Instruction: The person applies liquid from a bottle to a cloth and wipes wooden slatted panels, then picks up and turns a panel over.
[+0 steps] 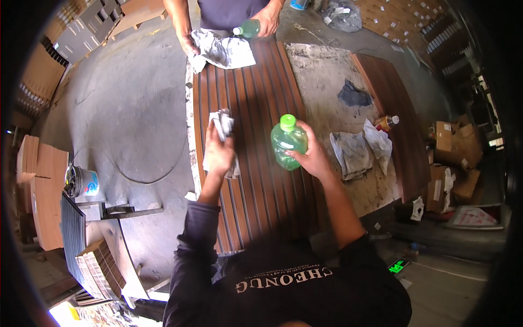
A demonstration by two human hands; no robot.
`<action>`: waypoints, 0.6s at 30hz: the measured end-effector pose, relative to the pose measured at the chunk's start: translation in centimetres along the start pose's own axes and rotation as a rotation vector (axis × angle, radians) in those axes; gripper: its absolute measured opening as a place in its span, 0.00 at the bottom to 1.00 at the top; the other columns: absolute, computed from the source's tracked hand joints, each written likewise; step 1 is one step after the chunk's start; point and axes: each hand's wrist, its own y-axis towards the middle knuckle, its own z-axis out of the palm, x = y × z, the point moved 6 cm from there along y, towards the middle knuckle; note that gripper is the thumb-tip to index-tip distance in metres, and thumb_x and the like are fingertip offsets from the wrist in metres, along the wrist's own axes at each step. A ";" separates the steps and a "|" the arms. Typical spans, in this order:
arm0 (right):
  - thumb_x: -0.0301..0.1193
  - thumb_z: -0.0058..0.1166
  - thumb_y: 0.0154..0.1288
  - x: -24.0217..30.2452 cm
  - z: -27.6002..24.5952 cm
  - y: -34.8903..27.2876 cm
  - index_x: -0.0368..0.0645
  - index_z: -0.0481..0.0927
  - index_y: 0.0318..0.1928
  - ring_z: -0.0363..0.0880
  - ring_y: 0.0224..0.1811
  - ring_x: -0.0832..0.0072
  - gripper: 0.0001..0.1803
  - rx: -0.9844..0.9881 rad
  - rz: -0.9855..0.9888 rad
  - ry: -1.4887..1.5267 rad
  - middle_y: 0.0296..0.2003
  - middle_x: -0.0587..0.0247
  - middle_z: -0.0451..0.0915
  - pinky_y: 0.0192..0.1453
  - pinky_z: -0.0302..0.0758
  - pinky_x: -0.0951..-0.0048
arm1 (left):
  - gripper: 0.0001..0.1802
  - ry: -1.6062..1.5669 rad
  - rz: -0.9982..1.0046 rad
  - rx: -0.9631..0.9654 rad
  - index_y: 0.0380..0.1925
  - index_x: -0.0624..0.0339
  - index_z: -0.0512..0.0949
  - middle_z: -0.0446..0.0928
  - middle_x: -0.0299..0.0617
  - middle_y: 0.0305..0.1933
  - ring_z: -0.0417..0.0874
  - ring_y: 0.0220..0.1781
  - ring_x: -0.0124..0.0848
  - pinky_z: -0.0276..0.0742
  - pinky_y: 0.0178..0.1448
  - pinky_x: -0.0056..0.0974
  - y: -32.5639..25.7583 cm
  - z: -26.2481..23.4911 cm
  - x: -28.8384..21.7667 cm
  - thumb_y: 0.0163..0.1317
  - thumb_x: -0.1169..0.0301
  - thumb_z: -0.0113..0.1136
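Note:
My left hand (219,155) is closed on a crumpled white cloth (222,124) over the left side of a brown slatted panel (256,163). In my right hand (311,152) is a green plastic bottle (287,146) with a bright green cap, held above the panel's right side. Dark grooves run along the panel's length. Across from me stands another person, one hand (190,44) on a white cloth (223,49) at the panel's far end. That person's other hand (268,22) grips a second green bottle (248,28).
Right of the panel, a stained board (316,82) bears a folded grey cloth (351,154), a dark rag (354,94) and a small brown bottle (385,123). Beyond lies a plain brown panel (389,98). A bucket (84,181) and stacked boards (49,191) are at left, cardboard boxes (460,139) at right.

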 end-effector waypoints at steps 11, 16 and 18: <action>0.37 0.62 0.57 -11.7 5.3 -5.9 0.33 0.56 0.63 0.70 0.55 0.56 0.40 -0.577 0.106 0.055 0.52 0.42 0.68 0.59 0.67 0.60 | 0.30 0.799 0.177 0.204 0.67 0.43 0.59 0.47 0.43 0.75 0.42 0.75 0.55 0.33 0.67 0.74 12.9 9.5 1.3 0.66 0.52 0.43; 0.31 0.60 0.55 -13.1 5.0 -6.8 0.34 0.58 0.62 0.70 0.54 0.60 0.37 -0.539 0.190 0.135 0.52 0.47 0.68 0.58 0.68 0.61 | 0.27 0.765 0.264 0.197 0.64 0.41 0.64 0.53 0.44 0.73 0.47 0.74 0.55 0.39 0.66 0.74 15.9 10.9 1.0 0.64 0.54 0.47; 0.28 0.60 0.53 -12.7 4.6 -5.9 0.34 0.59 0.61 0.70 0.54 0.60 0.36 -0.570 0.120 0.177 0.52 0.48 0.68 0.58 0.68 0.61 | 0.28 0.755 0.385 0.174 0.64 0.42 0.65 0.55 0.44 0.72 0.46 0.74 0.55 0.38 0.66 0.74 12.1 10.3 0.2 0.63 0.56 0.50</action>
